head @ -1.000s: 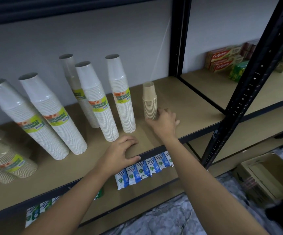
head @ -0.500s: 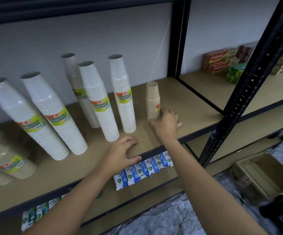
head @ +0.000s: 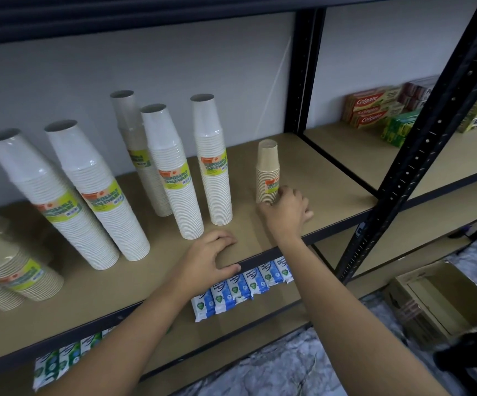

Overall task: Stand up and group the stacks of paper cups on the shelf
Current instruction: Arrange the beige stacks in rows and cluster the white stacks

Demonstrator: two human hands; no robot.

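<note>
Far left: brown stacks point(head: 11, 270) lie tipped on shelf point(head: 331, 167); we judge these not yet stood up. Next, two white stacks point(head: 68, 195) and three tall stacks point(head: 171, 172) stand near one another. Left grip point(head: 208, 258) rests on shelf front edge, fingers loosely bent, holding nothing. Right grip point(head: 285, 207) holds base of short brown stack point(head: 267, 172), upright, apart from group. Step, we judge: closing it leftward; calls for low hold, slow slide. Right bay: toothpaste boxes point(head: 371, 110). Floor: cardboard box point(head: 443, 298).

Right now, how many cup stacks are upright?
6: four tall white paper cup stacks, two left, two centre; a tall beige stack behind them; a short brown stack at the right hand. Toppled stacks far left not counted.
</note>
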